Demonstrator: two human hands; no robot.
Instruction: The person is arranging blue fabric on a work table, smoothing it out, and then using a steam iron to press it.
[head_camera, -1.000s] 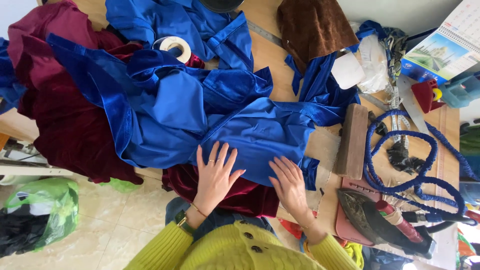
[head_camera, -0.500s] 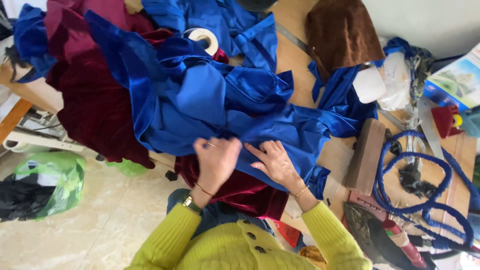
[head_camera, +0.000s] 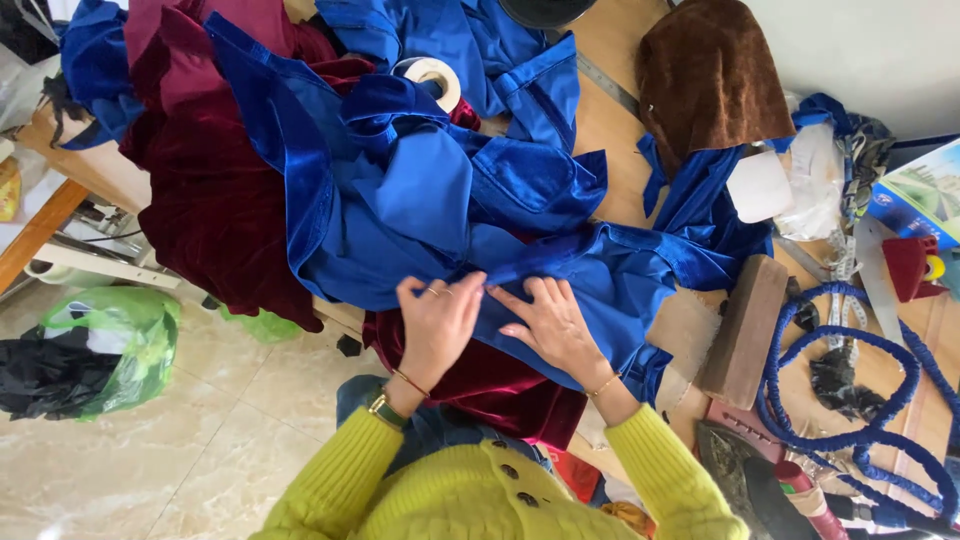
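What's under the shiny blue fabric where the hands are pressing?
Dark red velvet cloth shows beneath the shiny blue fabric, hanging over the edge of the wooden table. How far it runs underneath is covered by the blue fabric and both hands.

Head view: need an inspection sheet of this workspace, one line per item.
Surface: wooden table, mostly covered by fabric.
Job's things: blue satin cloth under both hands; dark red velvet cloth beneath and beside it.
Clutter: brown cloth, tape roll, wooden block, metal ruler, clear plastic bag.
Hands: left hand and right hand flat on the blue cloth, fingers spread, gripping nothing.
Cables: blue cord coiled at the table's right.
Surroundings: tiled floor, green bag.
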